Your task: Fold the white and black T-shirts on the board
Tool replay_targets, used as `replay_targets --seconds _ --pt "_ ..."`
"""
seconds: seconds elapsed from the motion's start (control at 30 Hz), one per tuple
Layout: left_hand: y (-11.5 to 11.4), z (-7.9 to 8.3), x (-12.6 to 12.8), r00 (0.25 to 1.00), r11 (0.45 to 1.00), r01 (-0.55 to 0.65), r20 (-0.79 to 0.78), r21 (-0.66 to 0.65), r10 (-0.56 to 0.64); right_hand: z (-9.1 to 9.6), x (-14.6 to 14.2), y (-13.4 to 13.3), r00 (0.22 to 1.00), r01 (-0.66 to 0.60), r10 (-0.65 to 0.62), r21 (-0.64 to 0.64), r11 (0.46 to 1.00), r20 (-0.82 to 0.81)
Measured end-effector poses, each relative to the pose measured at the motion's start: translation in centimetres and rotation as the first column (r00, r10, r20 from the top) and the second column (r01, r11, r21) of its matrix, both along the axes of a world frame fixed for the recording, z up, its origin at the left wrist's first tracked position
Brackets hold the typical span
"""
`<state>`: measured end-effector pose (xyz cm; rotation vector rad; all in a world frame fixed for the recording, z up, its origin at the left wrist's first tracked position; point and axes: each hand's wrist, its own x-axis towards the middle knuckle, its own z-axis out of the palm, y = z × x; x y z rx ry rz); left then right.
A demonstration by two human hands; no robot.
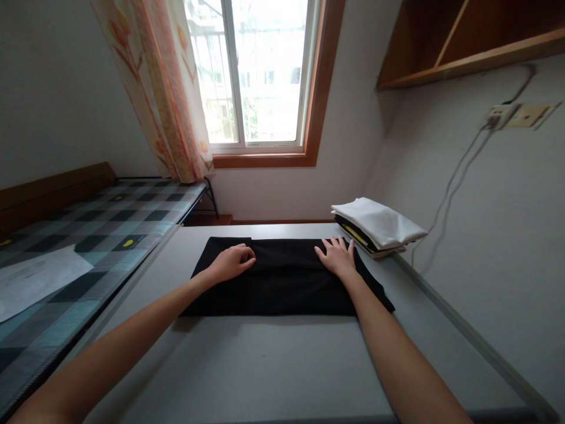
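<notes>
A black folded cloth garment [282, 282] lies flat in a wide strip across the light table, with a folded layer showing at its left end. On its left part rests my left hand [232, 262], fingers curled in and closed; no cloth is seen pulled up in them. Near the garment's right end my right hand [338, 256] lies with its fingers spread, pressing flat on the fabric. The garment's right edge slants outward past my right wrist.
Beyond my right hand, a stack of folded clothes [375, 224], white on top, sits by the wall. Left of the table [265, 359] is a bed with a checked cover [132, 206] and a paper sheet [44, 277]. A cable [450, 182] hangs at right.
</notes>
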<state>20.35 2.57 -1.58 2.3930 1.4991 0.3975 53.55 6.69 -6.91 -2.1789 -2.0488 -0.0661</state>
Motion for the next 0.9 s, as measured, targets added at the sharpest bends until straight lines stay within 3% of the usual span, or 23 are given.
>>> replay_targets --seconds 0.1,0.27,0.57,0.9 --pt "0.3 -0.6 1.1 0.966 0.984 -0.164 -0.19 0.068 0.174 0.3 -1.8 -0.6 0.993 -0.117 0.118 0.079 0.99 -0.016" --pt "0.5 -1.0 1.9 0.927 0.986 -0.165 -0.345 -0.02 0.148 0.0 -4.1 -1.2 0.957 -0.278 0.277 -0.01 0.96 -0.085" --pt "1.5 -1.0 0.9 0.953 0.995 -0.095 -0.292 -0.034 0.081 -0.4 -3.7 -1.0 0.947 -0.311 0.309 -0.012 0.95 -0.093" --pt "1.9 -1.9 1.3 0.993 0.996 -0.086 -0.082 -0.014 0.085 -0.6 -3.8 -0.9 0.944 -0.315 0.316 0.021 0.949 -0.093"
